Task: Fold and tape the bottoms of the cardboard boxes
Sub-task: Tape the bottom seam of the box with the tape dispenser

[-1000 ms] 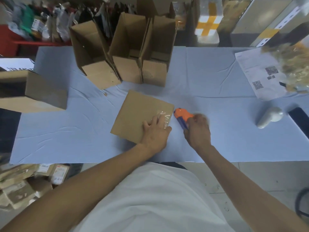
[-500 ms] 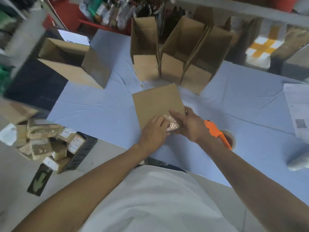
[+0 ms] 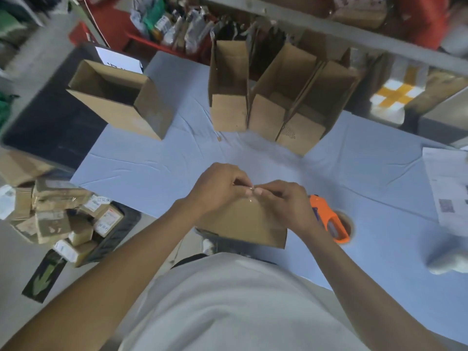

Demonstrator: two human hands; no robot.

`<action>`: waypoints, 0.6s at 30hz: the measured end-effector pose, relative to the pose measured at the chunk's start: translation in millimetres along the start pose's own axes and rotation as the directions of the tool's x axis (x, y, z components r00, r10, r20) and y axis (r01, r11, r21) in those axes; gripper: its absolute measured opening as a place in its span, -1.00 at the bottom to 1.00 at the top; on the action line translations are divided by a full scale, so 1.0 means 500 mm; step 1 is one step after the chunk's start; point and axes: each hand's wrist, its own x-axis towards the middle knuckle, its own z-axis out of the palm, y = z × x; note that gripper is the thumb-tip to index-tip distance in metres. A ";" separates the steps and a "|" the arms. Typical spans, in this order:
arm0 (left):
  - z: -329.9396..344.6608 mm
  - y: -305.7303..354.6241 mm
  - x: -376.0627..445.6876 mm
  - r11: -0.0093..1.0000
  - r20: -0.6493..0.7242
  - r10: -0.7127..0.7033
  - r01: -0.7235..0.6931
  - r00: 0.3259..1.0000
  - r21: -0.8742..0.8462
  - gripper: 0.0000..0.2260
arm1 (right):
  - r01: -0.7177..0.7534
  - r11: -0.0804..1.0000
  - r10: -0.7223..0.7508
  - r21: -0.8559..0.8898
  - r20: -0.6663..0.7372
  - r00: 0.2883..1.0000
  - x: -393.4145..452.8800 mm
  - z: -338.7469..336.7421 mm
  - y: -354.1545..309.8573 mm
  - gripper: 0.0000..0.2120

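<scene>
A brown cardboard box (image 3: 243,225) stands at the near edge of the blue-covered table (image 3: 157,171), close to my body. My left hand (image 3: 220,186) and my right hand (image 3: 283,201) meet at its far top edge, fingers curled and pinching that edge, where a strip of clear tape shows faintly. An orange tape dispenser (image 3: 329,219) with its roll lies on the table just right of my right hand, untouched.
Three open boxes (image 3: 273,97) stand in a row at the back. Another open box (image 3: 119,97) sits at the back left. Paper sheets (image 3: 448,188) lie at the right edge, a grey object (image 3: 445,259) nearer. Small parcels (image 3: 58,214) are piled on the floor, left.
The box went from lying flat mid-table to standing at the near edge. My right hand let go of the orange dispenser and joined my left hand on the box. The camera turned left.
</scene>
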 end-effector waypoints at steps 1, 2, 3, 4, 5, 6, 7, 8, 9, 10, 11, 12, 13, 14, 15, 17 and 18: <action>0.004 -0.003 0.000 0.998 0.015 -0.025 0.024 1.000 0.053 -0.85 | -0.068 0.996 0.068 0.065 0.007 0.998 0.000 0.007 0.007 -0.86; 0.009 -0.007 -0.002 0.994 0.028 -0.053 0.050 0.998 0.102 -0.83 | -0.119 0.987 0.118 0.112 0.013 0.993 0.000 0.011 0.015 -0.85; 0.014 -0.012 -0.003 0.990 0.032 -0.082 0.078 0.996 0.120 -0.85 | -0.139 0.980 0.138 0.144 0.017 0.990 -0.001 0.014 0.022 -0.85; 0.020 -0.016 -0.005 0.988 0.025 -0.102 0.098 0.994 0.116 -0.88 | -0.142 0.977 0.141 0.159 0.018 0.990 -0.004 0.017 0.029 -0.86; 0.024 -0.021 -0.006 0.988 0.007 -0.114 0.113 0.993 0.105 -0.90 | -0.133 0.977 0.132 0.170 0.014 0.991 -0.006 0.019 0.033 -0.87; 0.025 -0.023 -0.006 0.988 -0.007 -0.122 0.122 0.993 0.095 -0.91 | -0.125 0.977 0.126 0.175 0.005 0.992 -0.008 0.021 0.035 -0.87; 0.024 -0.025 -0.004 0.988 -0.007 -0.128 0.128 0.992 0.087 -0.91 | -0.121 0.976 0.123 0.179 -0.001 0.992 -0.008 0.022 0.034 -0.88; 0.022 -0.027 -0.001 0.988 0.005 -0.127 0.127 0.992 0.085 -0.91 | -0.119 0.976 0.122 0.180 -0.004 0.993 -0.007 0.020 0.034 -0.89; 0.019 -0.030 0.003 0.987 0.022 -0.127 0.124 0.992 0.098 -0.91 | -0.114 0.978 0.116 0.177 0.003 0.993 -0.004 0.015 0.032 -0.91; 0.017 -0.031 0.007 0.985 0.033 -0.128 0.124 0.991 0.121 -0.89 | -0.112 0.979 0.110 0.168 0.020 0.994 -0.001 0.008 0.029 -0.93; 0.016 -0.031 0.009 0.982 0.027 -0.130 0.125 0.991 0.139 -0.87 | -0.113 0.981 0.107 0.158 0.045 0.993 0.003 0.002 0.027 -0.93; 0.018 -0.032 0.010 0.982 0.006 -0.126 0.124 0.992 0.141 -0.84 | -0.114 0.982 0.105 0.147 0.071 0.992 0.004 -0.004 0.025 -0.91; 0.020 -0.034 0.010 0.984 -0.018 -0.116 0.117 0.993 0.134 -0.81 | -0.116 0.983 0.105 0.141 0.083 0.991 0.006 -0.008 0.025 -0.89; 0.022 -0.032 0.009 0.986 -0.030 -0.105 0.108 0.994 0.124 -0.78 | -0.120 0.983 0.110 0.139 0.078 0.991 0.007 -0.010 0.024 -0.88; 0.021 -0.033 0.009 0.989 -0.014 -0.104 0.105 0.994 0.104 -0.77 | -0.128 0.982 0.120 0.142 0.061 0.991 0.010 -0.010 0.025 -0.89; 0.017 -0.042 0.007 0.992 0.074 -0.127 0.126 0.989 0.026 -0.79 | -0.149 0.977 0.143 0.154 0.051 0.988 0.009 -0.008 0.027 -0.89; 0.015 -0.044 0.005 0.990 0.108 -0.138 0.139 0.985 -0.007 -0.78 | -0.154 0.976 0.145 0.156 0.067 0.987 0.008 -0.006 0.028 -0.89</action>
